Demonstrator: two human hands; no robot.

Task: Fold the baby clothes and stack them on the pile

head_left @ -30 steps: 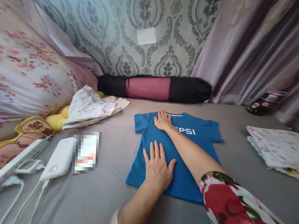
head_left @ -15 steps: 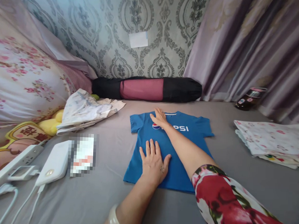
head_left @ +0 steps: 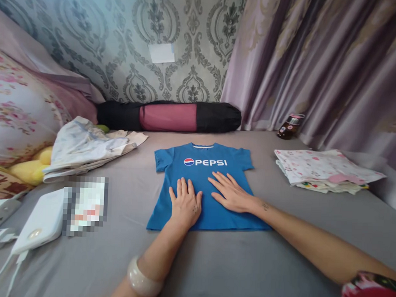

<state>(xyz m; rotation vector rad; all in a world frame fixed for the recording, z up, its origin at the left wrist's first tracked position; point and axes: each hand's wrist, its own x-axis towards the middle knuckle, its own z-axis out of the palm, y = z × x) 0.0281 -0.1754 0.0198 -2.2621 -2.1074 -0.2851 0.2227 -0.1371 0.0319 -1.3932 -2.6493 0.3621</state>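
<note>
A blue T-shirt (head_left: 206, 188) with a white PEPSI print and round logo is spread face up on the grey sheet, its collar towards the wall. My left hand (head_left: 185, 202) lies flat on the lower left of the shirt, fingers spread. On the right half, below the lettering, my right hand (head_left: 230, 193) rests with its fingers stretched out and apart. Both palms are turned down, so what is beneath them is hidden. A pale bangle (head_left: 143, 277) circles my left wrist.
At left lie a white power bank (head_left: 42, 220) with cables, a power strip (head_left: 0, 212), a blurred-out item (head_left: 88, 205) and a pile of pale cloths (head_left: 86, 143). A black and pink roll (head_left: 168, 116) lines the wall. Folded printed cloths (head_left: 325, 169) and a bottle (head_left: 289, 126) are at right.
My right hand has slid from near the collar down and to the right, uncovering the whole print. My left hand stays on the shirt's lower left. The view has turned to the right.
</note>
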